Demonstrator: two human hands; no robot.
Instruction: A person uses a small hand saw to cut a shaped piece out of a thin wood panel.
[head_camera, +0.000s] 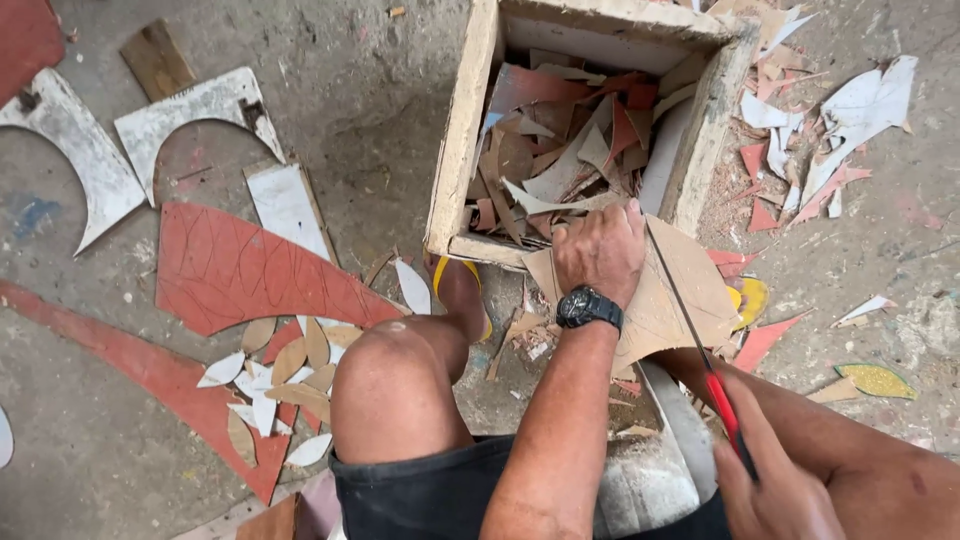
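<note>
1. Hands first: your left hand (600, 248), with a black wristwatch (589, 307) on the wrist, lies knuckles up with its fingers curled down over a thin tan sheet (680, 290), pinning it against the near rim of the wooden box (462, 130).
2. Your right hand (770, 490) is closed around the red handle of a narrow saw (690, 320); its thin dark blade runs up across the tan sheet, just right of your left hand.
3. The sheet looks like stiff laminate, matte and pale brown, with a curved lower edge and a pointed corner.
4. The box is rough, unpainted wood with chipped pale rims, and it holds a loose heap of offcuts (560, 150) in tan, brick red and white, mostly slivers and triangles.
5. Left of your bare knee (395, 360), small leaf-shaped pieces (280, 380) in tan and white lie scattered on the dusty concrete floor (360, 90).
6. Beside them lies a broad red crescent panel (230, 270) scored with thin lines, with white arched offcuts (190, 110) above it.
7. More red and white shards (820, 150) litter the floor right of the box.
</note>
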